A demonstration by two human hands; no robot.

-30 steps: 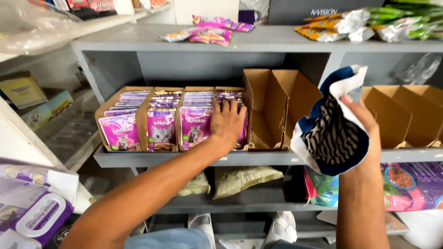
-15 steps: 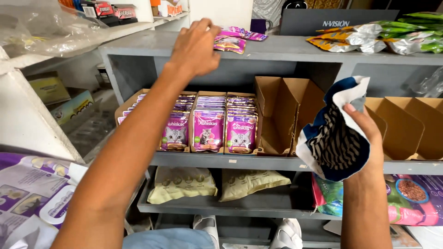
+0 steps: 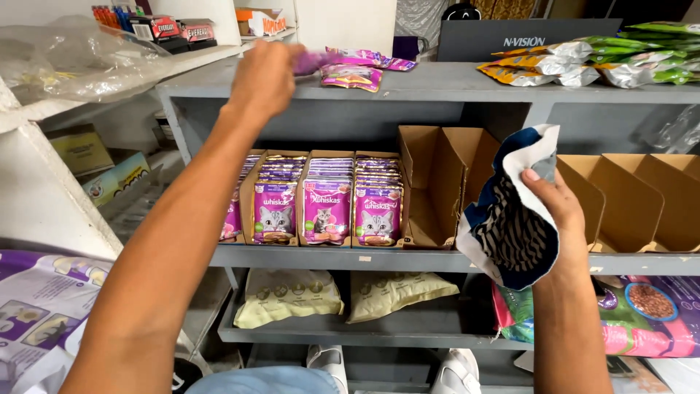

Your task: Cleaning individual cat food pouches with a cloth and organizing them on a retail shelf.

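**A:** Reaching up with your left hand [image 3: 264,76], above the full cardboard trays [image 3: 326,211] and a little left of them. What have you got there?

**B:** Your fingers are closed round a purple pouch [image 3: 310,62]. It is blurred, at the front edge of the top shelf [image 3: 219,84], straight above the trays. The loose pouches [image 3: 354,75] lie on that shelf just right of it.

**A:** So which step is this?

**B:** I'd judge you are taking one pouch off the top shelf. Any next move calls for a firm pinch on it and a path clear of the shelf edge.

**A:** And to the right of the trays?

**B:** The empty cardboard tray [image 3: 437,182] stands touching them. Further right, at the same height, your right hand [image 3: 558,208] grips the rim of a striped blue-and-white bag [image 3: 514,226] and holds its mouth open.
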